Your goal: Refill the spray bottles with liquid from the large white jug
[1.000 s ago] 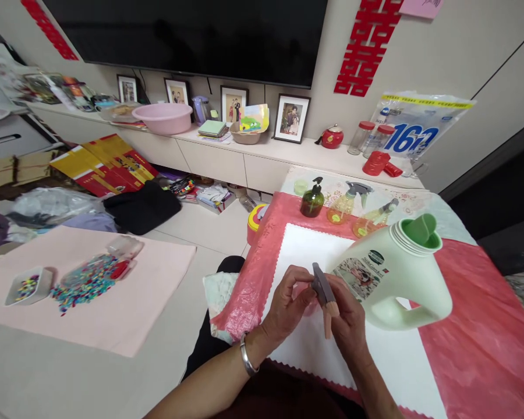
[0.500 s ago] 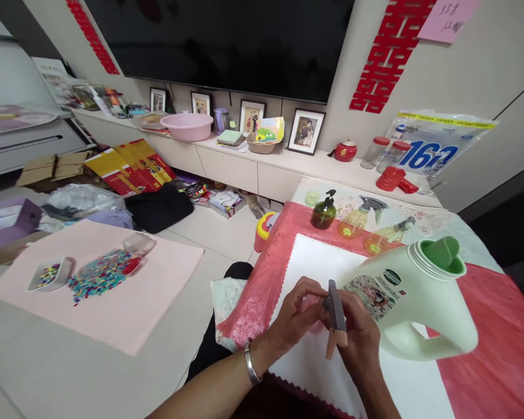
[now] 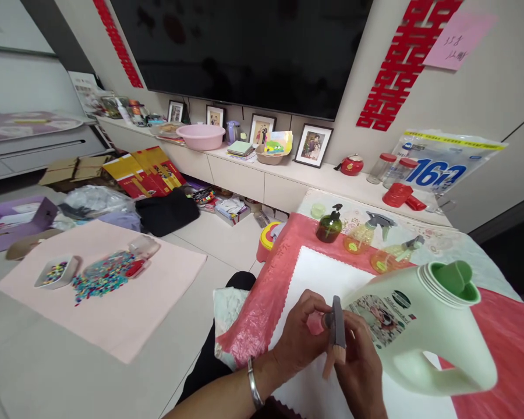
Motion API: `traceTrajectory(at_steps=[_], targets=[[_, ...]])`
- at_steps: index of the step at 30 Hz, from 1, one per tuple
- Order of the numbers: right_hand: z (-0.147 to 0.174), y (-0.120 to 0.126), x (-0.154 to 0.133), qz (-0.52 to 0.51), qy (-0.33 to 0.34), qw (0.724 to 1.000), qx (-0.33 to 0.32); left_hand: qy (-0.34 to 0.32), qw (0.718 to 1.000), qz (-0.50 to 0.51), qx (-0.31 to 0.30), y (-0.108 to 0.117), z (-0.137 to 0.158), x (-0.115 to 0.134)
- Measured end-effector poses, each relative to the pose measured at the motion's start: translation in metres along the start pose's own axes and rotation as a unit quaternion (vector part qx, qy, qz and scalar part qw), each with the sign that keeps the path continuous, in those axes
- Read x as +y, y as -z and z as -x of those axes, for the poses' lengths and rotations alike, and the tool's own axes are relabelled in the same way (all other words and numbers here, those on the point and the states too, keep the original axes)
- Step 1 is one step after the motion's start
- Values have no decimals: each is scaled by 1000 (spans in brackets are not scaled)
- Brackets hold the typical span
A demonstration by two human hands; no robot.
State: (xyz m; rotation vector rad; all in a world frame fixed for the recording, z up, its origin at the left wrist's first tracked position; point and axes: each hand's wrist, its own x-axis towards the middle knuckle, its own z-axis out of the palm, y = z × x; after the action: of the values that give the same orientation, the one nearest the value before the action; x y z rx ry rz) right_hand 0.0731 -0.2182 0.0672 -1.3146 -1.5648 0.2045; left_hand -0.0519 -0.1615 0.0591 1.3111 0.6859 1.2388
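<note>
Both of my hands meet low in the view around a spray bottle with a grey trigger head (image 3: 338, 327) and a pinkish trigger. My left hand (image 3: 300, 331), with a silver bracelet at its wrist, pinches near the collar below the head. My right hand (image 3: 360, 355) wraps round from the other side. A bit of pink body shows between the fingers; most of the bottle is hidden. Just right of my hands stands a large pale green jug (image 3: 423, 326) with a green funnel or cap (image 3: 456, 278) in its open mouth.
Behind the white mat (image 3: 314, 273) stand a dark green pump bottle (image 3: 329, 227) and two amber spray bottles (image 3: 358, 235) (image 3: 393, 259). A red cloth (image 3: 253, 326) covers the table edge. On the floor, a pink sheet (image 3: 157, 308) bears spilled colourful beads (image 3: 102, 279) and a white container (image 3: 57, 273).
The camera has tilted up a little, so the whole scene sits lower in view. My hands keep nearly the same grip on the spray bottle.
</note>
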Motion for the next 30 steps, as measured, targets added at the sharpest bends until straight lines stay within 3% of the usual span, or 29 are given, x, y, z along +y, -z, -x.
traceTrajectory(at_steps=[5, 10, 16, 25, 30], targets=[[9, 9, 16, -80, -87, 990, -71, -64, 997, 19, -32, 5, 3, -1], [9, 0, 20, -67, -44, 996, -39, -37, 997, 15, -70, 8, 6, -3], [17, -4, 27, -63, -16, 998, -26, -45, 997, -8, -63, 9, 2, -16], [52, -47, 37, -33, -145, 989, 7, 35, 998, -36, -35, 7, -4, 3], [41, -37, 27, -51, -217, 975, -10, 118, 990, 50, -54, 11, -12, 13]])
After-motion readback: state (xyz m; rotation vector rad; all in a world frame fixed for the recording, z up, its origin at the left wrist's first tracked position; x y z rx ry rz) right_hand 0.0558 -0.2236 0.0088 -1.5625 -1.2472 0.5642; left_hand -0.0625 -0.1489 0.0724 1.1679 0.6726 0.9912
